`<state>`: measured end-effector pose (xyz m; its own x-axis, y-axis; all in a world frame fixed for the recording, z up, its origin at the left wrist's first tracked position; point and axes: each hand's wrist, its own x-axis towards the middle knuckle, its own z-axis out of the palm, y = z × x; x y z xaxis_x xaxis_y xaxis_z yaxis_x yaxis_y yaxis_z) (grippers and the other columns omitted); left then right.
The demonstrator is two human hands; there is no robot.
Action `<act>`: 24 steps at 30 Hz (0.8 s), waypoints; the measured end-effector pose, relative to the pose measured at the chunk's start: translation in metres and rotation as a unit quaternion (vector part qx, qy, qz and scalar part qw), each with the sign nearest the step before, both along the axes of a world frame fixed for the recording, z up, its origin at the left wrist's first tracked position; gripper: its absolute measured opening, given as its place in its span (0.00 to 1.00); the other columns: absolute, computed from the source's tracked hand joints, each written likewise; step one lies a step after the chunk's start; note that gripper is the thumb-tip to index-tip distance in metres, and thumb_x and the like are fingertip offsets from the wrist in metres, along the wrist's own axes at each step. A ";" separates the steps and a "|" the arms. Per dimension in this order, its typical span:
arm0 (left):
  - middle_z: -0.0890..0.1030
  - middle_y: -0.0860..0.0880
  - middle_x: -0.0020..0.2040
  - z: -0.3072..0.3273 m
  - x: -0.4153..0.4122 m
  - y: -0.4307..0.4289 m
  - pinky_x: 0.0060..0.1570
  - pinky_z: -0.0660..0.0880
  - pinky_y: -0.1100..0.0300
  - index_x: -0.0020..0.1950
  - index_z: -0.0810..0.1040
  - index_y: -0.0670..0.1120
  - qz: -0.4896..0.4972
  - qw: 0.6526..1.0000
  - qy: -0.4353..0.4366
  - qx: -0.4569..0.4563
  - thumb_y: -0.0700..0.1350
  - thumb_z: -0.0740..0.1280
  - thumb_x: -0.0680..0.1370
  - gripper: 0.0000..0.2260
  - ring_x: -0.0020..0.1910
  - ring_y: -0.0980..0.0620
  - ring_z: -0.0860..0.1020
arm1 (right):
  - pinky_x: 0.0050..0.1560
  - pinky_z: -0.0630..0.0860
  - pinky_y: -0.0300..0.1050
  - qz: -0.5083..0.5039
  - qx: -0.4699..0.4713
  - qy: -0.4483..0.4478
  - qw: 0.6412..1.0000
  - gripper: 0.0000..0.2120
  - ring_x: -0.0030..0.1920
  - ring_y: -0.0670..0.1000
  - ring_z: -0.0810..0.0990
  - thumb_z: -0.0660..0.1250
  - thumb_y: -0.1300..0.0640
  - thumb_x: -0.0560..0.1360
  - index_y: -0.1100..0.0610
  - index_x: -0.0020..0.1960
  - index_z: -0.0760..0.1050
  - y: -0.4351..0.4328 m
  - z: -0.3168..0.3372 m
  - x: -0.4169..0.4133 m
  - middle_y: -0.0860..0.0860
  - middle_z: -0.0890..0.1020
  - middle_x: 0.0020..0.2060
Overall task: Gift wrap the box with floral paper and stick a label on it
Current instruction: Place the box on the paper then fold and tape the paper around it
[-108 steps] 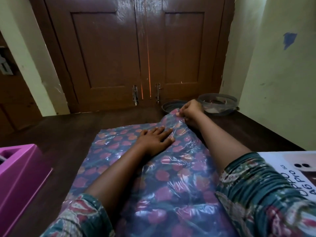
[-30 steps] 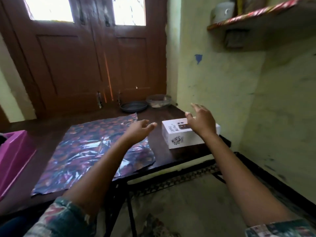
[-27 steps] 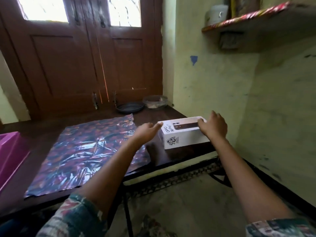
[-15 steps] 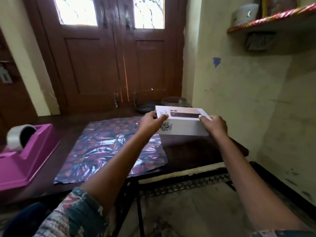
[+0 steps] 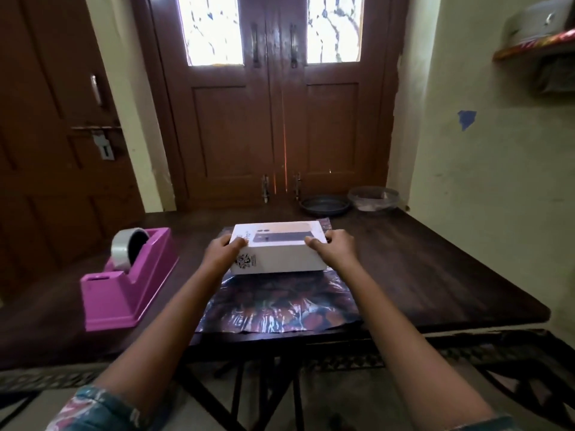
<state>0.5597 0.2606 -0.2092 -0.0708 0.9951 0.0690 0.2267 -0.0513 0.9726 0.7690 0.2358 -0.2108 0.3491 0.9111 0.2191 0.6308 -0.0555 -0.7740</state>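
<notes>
A white phone box (image 5: pixel 280 256) sits over the middle of the floral wrapping paper (image 5: pixel 280 306), which lies flat on the dark wooden table (image 5: pixel 435 269). My left hand (image 5: pixel 222 253) grips the box's left end and my right hand (image 5: pixel 333 251) grips its right end, thumbs on the top edge. Whether the box rests on the paper or hovers just above it I cannot tell. No label is in sight.
A purple tape dispenser (image 5: pixel 127 284) with a roll of clear tape (image 5: pixel 127 247) stands on the table to the left of the paper. A dark dish (image 5: pixel 325 206) and a clear bowl (image 5: pixel 373 199) sit at the far edge by the brown double door.
Both hands left the paper, took the box from the table's right side, and carried it left over the middle of the paper. The view has turned back to face the table.
</notes>
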 end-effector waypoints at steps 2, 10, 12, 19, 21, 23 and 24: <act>0.79 0.40 0.45 -0.005 -0.003 0.002 0.50 0.76 0.47 0.56 0.76 0.42 0.003 1.000 -0.002 -0.010 0.39 0.63 0.77 0.09 0.43 0.44 0.78 | 0.34 0.65 0.42 0.006 -0.005 0.003 1.000 0.20 0.47 0.57 0.79 0.68 0.45 0.72 0.63 0.49 0.80 0.001 -0.007 -0.001 0.59 0.82 0.47; 0.82 0.43 0.43 -0.018 -0.011 0.018 0.54 0.77 0.47 0.52 0.78 0.48 -0.011 0.999 0.032 -0.042 0.48 0.64 0.75 0.08 0.46 0.43 0.81 | 0.39 0.71 0.45 0.019 0.005 0.005 1.000 0.19 0.46 0.56 0.80 0.70 0.45 0.70 0.62 0.48 0.82 0.011 -0.016 0.002 0.58 0.83 0.44; 0.82 0.45 0.42 -0.016 -0.014 0.023 0.55 0.77 0.47 0.53 0.79 0.46 -0.014 0.997 0.059 -0.047 0.50 0.65 0.74 0.11 0.47 0.44 0.81 | 0.37 0.67 0.44 0.013 -0.001 0.005 1.000 0.20 0.42 0.56 0.79 0.68 0.44 0.71 0.64 0.42 0.81 0.017 -0.016 0.006 0.59 0.83 0.40; 0.78 0.39 0.59 0.006 -0.028 0.066 0.57 0.72 0.51 0.62 0.76 0.38 0.049 0.995 0.082 -0.025 0.51 0.61 0.79 0.19 0.59 0.41 0.75 | 0.39 0.68 0.45 -0.032 -0.035 0.006 0.999 0.21 0.42 0.58 0.77 0.63 0.45 0.75 0.63 0.39 0.80 0.057 -0.003 0.029 0.59 0.80 0.37; 0.79 0.39 0.58 0.008 -0.031 0.086 0.59 0.72 0.49 0.60 0.77 0.39 0.064 0.991 0.110 -0.026 0.50 0.63 0.78 0.17 0.58 0.41 0.76 | 0.46 0.73 0.48 -0.038 -0.046 -0.012 0.998 0.16 0.47 0.58 0.79 0.64 0.49 0.75 0.62 0.45 0.81 0.076 0.000 0.031 0.59 0.82 0.44; 0.80 0.41 0.57 0.007 -0.030 0.107 0.58 0.73 0.51 0.59 0.79 0.41 0.070 0.984 0.163 -0.029 0.47 0.65 0.78 0.14 0.57 0.43 0.77 | 0.53 0.76 0.51 -0.042 -0.061 -0.030 0.997 0.13 0.52 0.58 0.79 0.64 0.52 0.74 0.60 0.51 0.80 0.099 -0.001 0.032 0.59 0.81 0.50; 0.80 0.41 0.57 0.008 -0.029 0.116 0.59 0.73 0.52 0.59 0.79 0.41 0.066 0.979 0.192 -0.031 0.46 0.64 0.78 0.14 0.58 0.43 0.77 | 0.55 0.76 0.51 -0.043 -0.073 -0.043 0.996 0.13 0.53 0.58 0.78 0.65 0.53 0.74 0.60 0.53 0.79 0.111 -0.001 0.032 0.59 0.81 0.52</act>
<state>0.5305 0.3767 -0.2016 -0.1797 0.9822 0.0546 0.5762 0.0601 0.8151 0.8014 0.3471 -0.2119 0.4120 0.9034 0.1189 0.6824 -0.2195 -0.6972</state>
